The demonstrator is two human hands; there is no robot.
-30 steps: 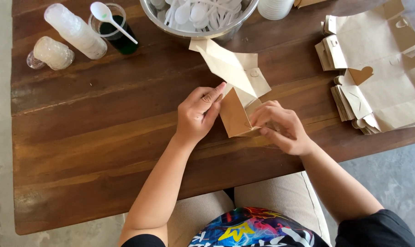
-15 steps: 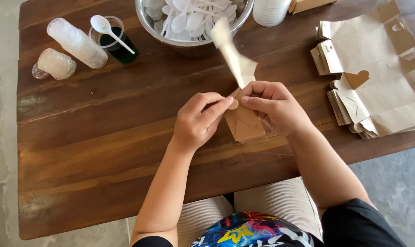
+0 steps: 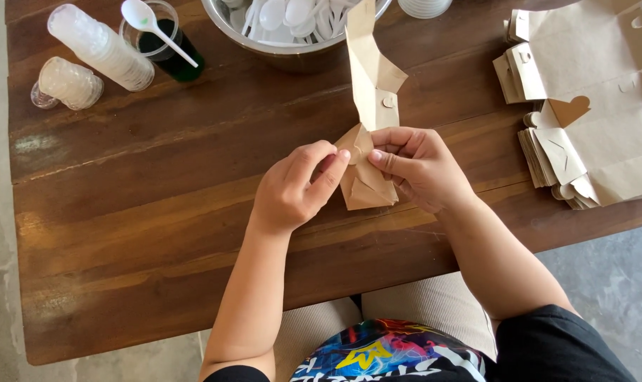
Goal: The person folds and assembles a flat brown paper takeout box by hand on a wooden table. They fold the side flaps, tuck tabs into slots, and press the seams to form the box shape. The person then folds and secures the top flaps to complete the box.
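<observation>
The folding of the brown paper pouch (image 3: 367,180) looks partly done: its lower part is already creased into a small pointed packet with diagonal folds, while a long upper flap stands up unfolded toward the far edge of the wooden table (image 3: 158,233), so closing that flap appears to be what is left. Both hands are together on it, the left hand (image 3: 296,191) pinching the left corner between thumb and forefinger and the right hand (image 3: 416,166) clamped on the right side just beside it. The pouch sits near the middle of the table, lifted or resting on its tip; which, I cannot tell. It is plain kraft paper with a small round tab on the flap. At the right edge lies a stack of flat paper blanks (image 3: 582,120); at the far edge a metal bowl of white plastic spoons (image 3: 292,21), and toward the far left corner stacks of clear plastic lids (image 3: 98,46)
</observation>
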